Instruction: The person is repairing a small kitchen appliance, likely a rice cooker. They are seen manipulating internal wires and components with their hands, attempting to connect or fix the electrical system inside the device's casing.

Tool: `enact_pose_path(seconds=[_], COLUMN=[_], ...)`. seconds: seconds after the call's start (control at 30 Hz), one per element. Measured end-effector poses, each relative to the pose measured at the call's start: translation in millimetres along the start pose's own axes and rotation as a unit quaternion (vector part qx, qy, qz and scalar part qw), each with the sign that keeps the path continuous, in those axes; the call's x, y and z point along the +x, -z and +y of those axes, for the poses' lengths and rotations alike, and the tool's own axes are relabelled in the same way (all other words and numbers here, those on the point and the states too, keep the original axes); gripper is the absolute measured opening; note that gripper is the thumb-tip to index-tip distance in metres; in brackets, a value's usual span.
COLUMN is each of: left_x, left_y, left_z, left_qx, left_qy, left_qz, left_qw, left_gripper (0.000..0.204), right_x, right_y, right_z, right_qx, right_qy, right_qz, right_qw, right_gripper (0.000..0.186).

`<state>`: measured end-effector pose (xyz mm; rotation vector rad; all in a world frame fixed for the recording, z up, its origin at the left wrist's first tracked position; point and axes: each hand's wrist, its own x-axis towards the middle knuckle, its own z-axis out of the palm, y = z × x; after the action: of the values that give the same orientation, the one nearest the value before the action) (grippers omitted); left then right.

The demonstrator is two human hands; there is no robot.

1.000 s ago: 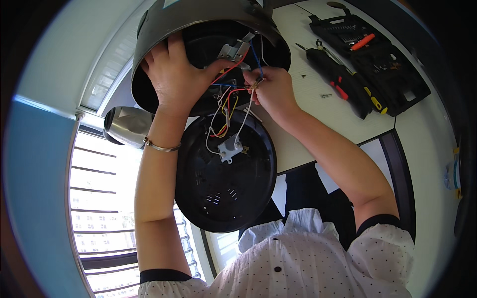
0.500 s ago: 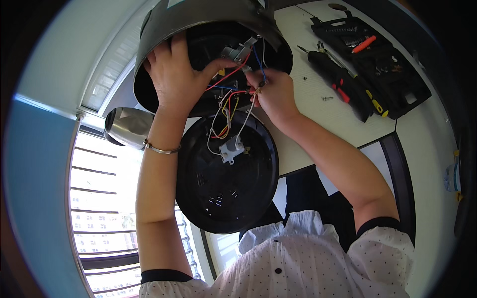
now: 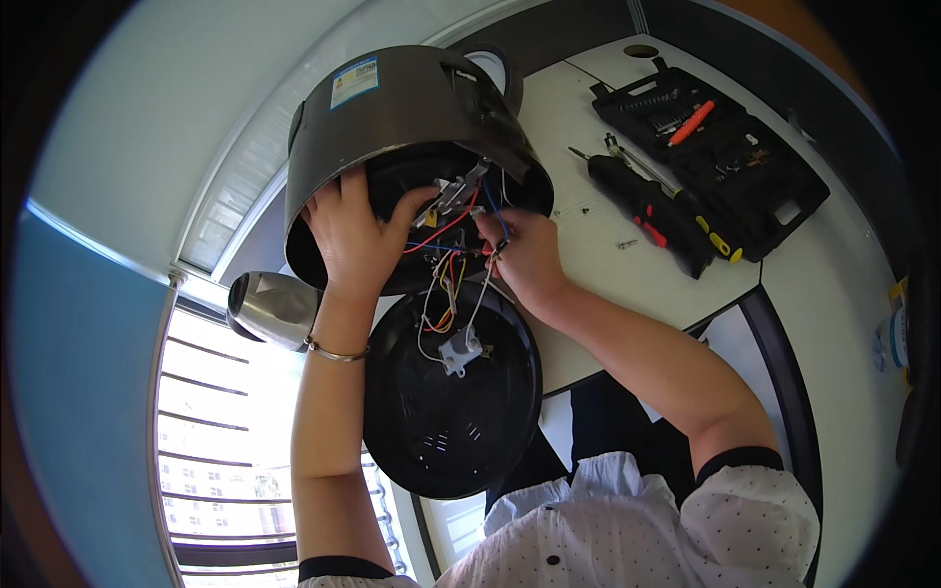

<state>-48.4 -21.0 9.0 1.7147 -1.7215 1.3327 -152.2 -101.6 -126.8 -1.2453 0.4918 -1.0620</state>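
A dark grey round appliance housing [image 3: 412, 116], which looks like a rice cooker body, lies on its side with its underside facing me. My left hand [image 3: 351, 240] reaches into it, fingers spread along the inner wall, thumb stretched to a metal bracket [image 3: 453, 194]. My right hand [image 3: 529, 257] is closed at the housing's right rim, pinching thin wires [image 3: 498, 245] near the bracket; its fingertips are partly hidden. Red, blue, yellow and white wires run down to a small grey bracket piece [image 3: 459, 351] on the round black bottom cover [image 3: 451, 412], which hangs below the housing.
On the white table [image 3: 588, 314] to the right lie a black power screwdriver [image 3: 637, 201], a yellow-and-black screwdriver [image 3: 720, 235] and an open black tool case [image 3: 725, 157] with a red-handled tool. Loose screws [image 3: 627, 244] lie nearby. A silver-and-black rounded object [image 3: 274, 309] stands at left.
The view has tilted up, so housing, cover and tools sit lower in the picture and more of the housing's outside shows. Both hands keep nearly the same places at the housing and wires.
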Motion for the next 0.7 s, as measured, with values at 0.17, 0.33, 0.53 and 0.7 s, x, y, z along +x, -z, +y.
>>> enact_pose_path(seconds=[0.17, 0.33, 0.53, 0.7], left_x=[-5, -3, 3, 4], left_y=[1, -1, 12, 8], left_z=[5, 0, 22, 26], left_qx=[0.012, -0.003, 0.021, 0.05], left_qy=[0.006, -0.025, 0.061, 0.092], left_qz=[-0.017, -0.007, -0.092, -0.081], left_qw=[1.0, 1.0, 0.994, 0.991], left_gripper=[0.077, 0.082, 0.099, 0.107], right_x=[0, 2, 0, -5], right_y=[0, 1, 1, 2], right_z=[3, 7, 1, -12], right_qx=[-0.024, -0.007, 0.005, 0.034], right_qy=[0.007, 0.004, -0.003, -0.034], right_qz=[0.005, 0.008, 0.006, -0.006], right_qw=[1.0, 1.0, 1.0, 0.999], right_gripper=[0.027, 0.029, 0.029, 0.029])
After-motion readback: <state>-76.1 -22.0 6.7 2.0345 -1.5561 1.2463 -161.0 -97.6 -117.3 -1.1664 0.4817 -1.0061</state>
